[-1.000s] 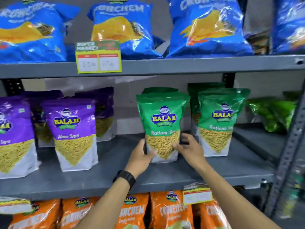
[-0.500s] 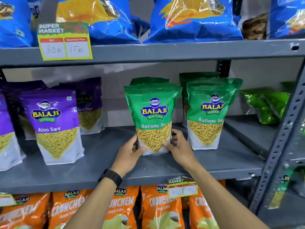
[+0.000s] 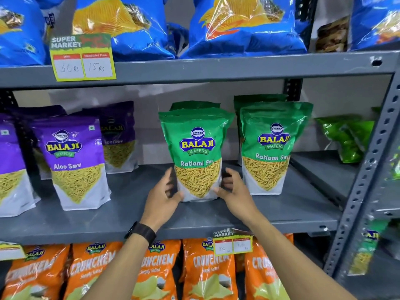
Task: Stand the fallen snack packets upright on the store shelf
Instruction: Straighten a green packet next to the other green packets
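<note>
A green Balaji Ratlami Sev packet [image 3: 197,152] stands upright on the grey middle shelf [image 3: 129,215], with another green packet close behind it. My left hand [image 3: 161,200] is at its lower left corner and my right hand [image 3: 234,194] at its lower right corner. Both thumbs touch the front of the base. The fingers are spread and a dark gap shows between them and the packet's sides. A second green packet [image 3: 273,148] stands upright just to the right.
Purple Aloo Sev packets [image 3: 74,161] stand to the left. Crumpled light-green bags [image 3: 346,137] lie at the far right by the perforated steel upright [image 3: 368,169]. Blue bags fill the shelf above, orange Crunchem bags [image 3: 207,271] the one below. Price tags hang on the shelf edges.
My fingers have come out from behind the green packet and spread at its sides. The packet stands on the shelf. The view has shifted down and closer.
</note>
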Available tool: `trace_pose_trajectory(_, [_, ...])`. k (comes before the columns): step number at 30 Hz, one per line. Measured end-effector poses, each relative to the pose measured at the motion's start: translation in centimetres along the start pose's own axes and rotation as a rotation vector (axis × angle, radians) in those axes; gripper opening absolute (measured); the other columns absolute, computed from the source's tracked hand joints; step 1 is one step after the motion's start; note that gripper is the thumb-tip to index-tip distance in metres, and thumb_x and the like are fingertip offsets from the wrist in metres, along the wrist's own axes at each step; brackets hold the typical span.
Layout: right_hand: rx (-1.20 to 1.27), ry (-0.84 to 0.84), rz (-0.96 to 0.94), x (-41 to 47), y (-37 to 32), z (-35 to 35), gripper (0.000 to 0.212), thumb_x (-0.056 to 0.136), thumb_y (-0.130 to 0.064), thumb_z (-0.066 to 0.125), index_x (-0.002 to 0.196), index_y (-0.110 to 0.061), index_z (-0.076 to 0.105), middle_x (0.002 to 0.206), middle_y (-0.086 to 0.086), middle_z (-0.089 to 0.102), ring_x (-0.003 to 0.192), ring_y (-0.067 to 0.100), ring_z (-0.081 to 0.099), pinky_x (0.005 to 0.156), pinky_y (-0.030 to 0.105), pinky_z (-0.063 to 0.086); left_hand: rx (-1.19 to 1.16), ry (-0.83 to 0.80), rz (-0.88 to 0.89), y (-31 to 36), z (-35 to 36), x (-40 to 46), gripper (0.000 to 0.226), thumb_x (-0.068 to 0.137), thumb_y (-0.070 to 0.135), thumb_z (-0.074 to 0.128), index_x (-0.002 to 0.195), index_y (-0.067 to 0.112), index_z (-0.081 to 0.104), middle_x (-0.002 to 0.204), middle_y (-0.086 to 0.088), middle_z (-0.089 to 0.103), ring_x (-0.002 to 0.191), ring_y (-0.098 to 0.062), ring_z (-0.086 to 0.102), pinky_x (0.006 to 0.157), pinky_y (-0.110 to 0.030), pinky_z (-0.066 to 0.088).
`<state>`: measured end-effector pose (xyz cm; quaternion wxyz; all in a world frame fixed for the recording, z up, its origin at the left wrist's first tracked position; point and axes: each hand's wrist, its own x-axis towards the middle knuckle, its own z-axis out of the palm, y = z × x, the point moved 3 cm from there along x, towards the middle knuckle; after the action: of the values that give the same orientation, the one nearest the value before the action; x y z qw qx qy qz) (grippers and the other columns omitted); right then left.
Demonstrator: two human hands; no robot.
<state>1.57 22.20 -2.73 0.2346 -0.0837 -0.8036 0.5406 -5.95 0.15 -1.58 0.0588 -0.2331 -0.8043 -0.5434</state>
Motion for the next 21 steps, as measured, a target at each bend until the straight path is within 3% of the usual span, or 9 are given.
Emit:
trace_pose_trajectory(3, [-0.037,0.142,-0.085,-1.9,0.0,-3.4,0.064,0.091,-0.019,0.075,0.148,-0.024,0.047,0.122,-0.001,0.062,0.110,0.016,0.063,0.088,0.017,0.051,0.003,0.266,0.082,1.4,0.0,-1.8,0.075,0.085,-0.012,0.060,0.150,0.024,0.055,0.127,0.006,0.069,0.106,0.002,0.064,0.090,-0.021,0.052])
trace_pose_trajectory(4, [-0.048,0.229,-0.120,-2.6,0.0,-4.8,0.057,0.090,-0.016,0.074,0.143,-0.024,0.052,0.118,-0.001,0.065,0.106,0.014,0.065,0.085,0.017,0.053,-0.003,0.297,0.117,2.2,0.7,-2.4,0.070,0.083,-0.013,0.059,0.142,0.024,0.062,0.120,0.007,0.072,0.101,0.003,0.066,0.086,-0.022,0.055])
trace_pose_trajectory(7, [-0.066,0.553,-0.165,-3.6,0.6,-8.8,0.046,0.089,-0.008,0.069,0.132,-0.020,0.059,0.112,0.002,0.066,0.099,0.019,0.066,0.089,0.040,0.058,-0.033,0.213,0.131,4.8,4.9,-3.2,0.050,0.091,-0.004,0.058,0.127,0.027,0.073,0.108,0.011,0.076,0.095,0.001,0.069,0.088,-0.027,0.061])
trace_pose_trajectory(9, [-0.062,0.658,-0.166,-3.5,1.3,-11.0,0.048,0.087,-0.015,0.072,0.132,-0.018,0.056,0.122,0.004,0.061,0.111,0.023,0.061,0.096,0.046,0.054,-0.039,0.021,0.092,6.1,8.7,-2.9,0.050,0.097,0.006,0.059,0.142,0.026,0.065,0.123,0.007,0.076,0.105,0.002,0.069,0.102,-0.027,0.057])
trace_pose_trajectory(10, [-0.080,0.648,-0.168,-3.2,1.6,-11.9,0.055,0.086,-0.024,0.074,0.136,-0.016,0.053,0.130,0.005,0.059,0.120,0.024,0.057,0.102,0.045,0.050,-0.018,-0.094,0.084,6.7,10.8,-2.7,0.057,0.100,0.013,0.061,0.155,0.024,0.052,0.141,0.002,0.070,0.122,-0.003,0.066,0.112,-0.029,0.051])
trace_pose_trajectory(12, [-0.130,0.519,-0.111,-2.0,2.6,-13.3,0.078,0.085,-0.038,0.078,0.151,-0.015,0.041,0.149,0.008,0.050,0.140,0.026,0.046,0.111,0.036,0.037,0.088,-0.236,0.085,7.7,14.3,-2.2,0.080,0.103,0.032,0.059,0.169,0.024,0.016,0.172,-0.002,0.038,0.156,-0.020,0.039,0.128,-0.041,0.034])
trace_pose_trajectory(14, [-0.136,0.375,-0.008,-0.8,3.4,-14.2,0.096,0.085,-0.037,0.081,0.160,-0.014,0.026,0.162,0.007,0.037,0.150,0.021,0.036,0.109,0.030,0.030,0.157,-0.256,0.038,8.6,16.2,-1.1,0.090,0.105,0.041,0.055,0.170,0.021,-0.004,0.178,-0.004,0.018,0.163,-0.028,0.023,0.130,-0.045,0.027])
trace_pose_trajectory(17, [-0.092,0.251,0.018,0.4,4.1,-15.1,0.096,0.087,-0.029,0.081,0.160,-0.017,0.020,0.155,0.002,0.041,0.143,0.014,0.039,0.105,0.029,0.034,0.101,-0.269,-0.046,9.7,17.8,0.7,0.090,0.105,0.042,0.056,0.170,0.020,-0.002,0.178,-0.007,0.021,0.160,-0.031,0.031,0.122,-0.039,0.033])
trace_pose_trajectory(21, [-0.017,0.202,0.096,1.0,5.0,-15.5,0.075,0.092,-0.021,0.075,0.153,-0.019,0.031,0.134,-0.007,0.050,0.134,0.020,0.050,0.097,0.029,0.037,0.059,-0.257,-0.021,9.8,19.4,1.4,0.079,0.104,0.030,0.062,0.168,0.016,0.017,0.171,-0.005,0.038,0.157,-0.028,0.038,0.118,-0.031,0.034])
